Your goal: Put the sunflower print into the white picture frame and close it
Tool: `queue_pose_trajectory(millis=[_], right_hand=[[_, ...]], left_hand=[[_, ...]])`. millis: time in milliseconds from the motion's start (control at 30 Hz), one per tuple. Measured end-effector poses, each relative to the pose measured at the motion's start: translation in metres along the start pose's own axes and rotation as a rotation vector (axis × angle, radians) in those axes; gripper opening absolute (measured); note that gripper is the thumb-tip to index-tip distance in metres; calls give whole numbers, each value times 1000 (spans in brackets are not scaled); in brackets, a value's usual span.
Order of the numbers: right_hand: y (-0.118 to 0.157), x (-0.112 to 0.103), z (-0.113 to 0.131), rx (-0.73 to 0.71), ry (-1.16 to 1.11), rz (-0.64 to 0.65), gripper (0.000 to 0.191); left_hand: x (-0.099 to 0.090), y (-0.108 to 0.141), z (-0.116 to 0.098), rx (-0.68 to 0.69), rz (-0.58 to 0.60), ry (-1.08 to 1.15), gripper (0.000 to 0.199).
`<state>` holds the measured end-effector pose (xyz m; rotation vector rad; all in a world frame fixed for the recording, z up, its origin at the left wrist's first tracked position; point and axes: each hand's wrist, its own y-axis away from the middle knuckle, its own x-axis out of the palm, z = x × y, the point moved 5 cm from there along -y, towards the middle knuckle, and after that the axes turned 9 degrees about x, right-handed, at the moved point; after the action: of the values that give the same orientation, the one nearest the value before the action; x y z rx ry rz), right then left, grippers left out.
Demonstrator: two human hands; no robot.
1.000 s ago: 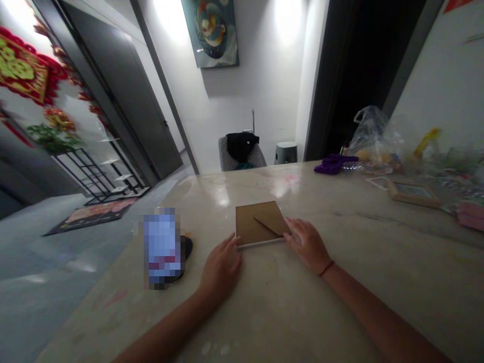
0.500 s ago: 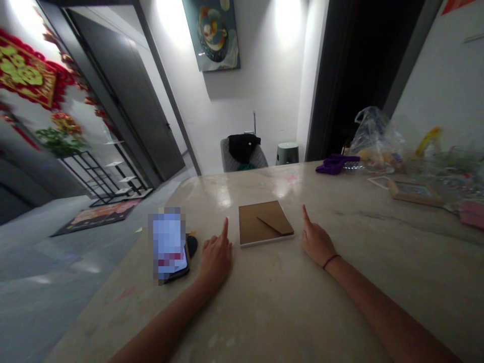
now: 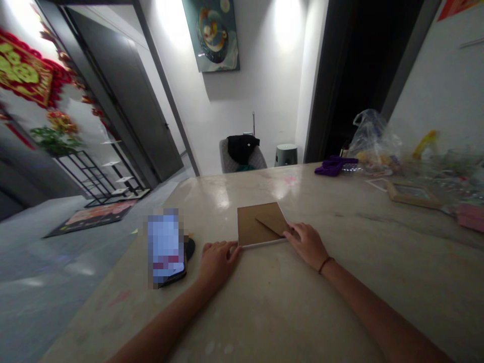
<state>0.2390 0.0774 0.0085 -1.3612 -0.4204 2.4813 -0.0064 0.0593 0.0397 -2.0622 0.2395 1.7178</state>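
Note:
A picture frame (image 3: 254, 225) lies face down on the marble-patterned table (image 3: 260, 312), its brown backing board and folded stand flap facing up and its thin white edge showing. At its near left corner is my left hand (image 3: 219, 262), thumb and fingertips closed against the white edge. My right hand (image 3: 308, 246), with a dark band at the wrist, grips the near right corner beside the stand flap. The undersides of both sets of fingertips are hidden. Left of my left hand, a phone (image 3: 166, 252) with a blurred-out screen leans on a dark round stand (image 3: 189, 247).
Toward the right lie a purple cloth (image 3: 335, 165), a clear plastic bag (image 3: 374, 143), a wooden frame (image 3: 414, 194) and a pink object (image 3: 471, 217). A chair (image 3: 227, 154) with dark clothing and a greenish bin (image 3: 286, 155) stand beyond the table's far edge.
Both hands have moved inward from pointing with stretched index fingers beside the picture frame, and now hold its two near corners. The picture frame has barely shifted.

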Motion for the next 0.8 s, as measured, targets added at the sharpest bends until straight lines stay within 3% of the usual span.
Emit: queue_pose_trajectory(millis=[100, 300, 400, 800], right_hand=[[2, 2, 7, -43, 8, 0, 35], [5, -7, 9, 10, 7, -51, 33], [11, -6, 16, -26, 70, -49, 36], [15, 0, 23, 0, 71, -53, 31]], left_hand=[[-2, 0, 2, -1, -19, 14, 33], [0, -2, 1, 96, -9, 72, 43], [2, -2, -2, 127, 6, 125, 36], [4, -2, -3, 110, 32, 148, 31]])
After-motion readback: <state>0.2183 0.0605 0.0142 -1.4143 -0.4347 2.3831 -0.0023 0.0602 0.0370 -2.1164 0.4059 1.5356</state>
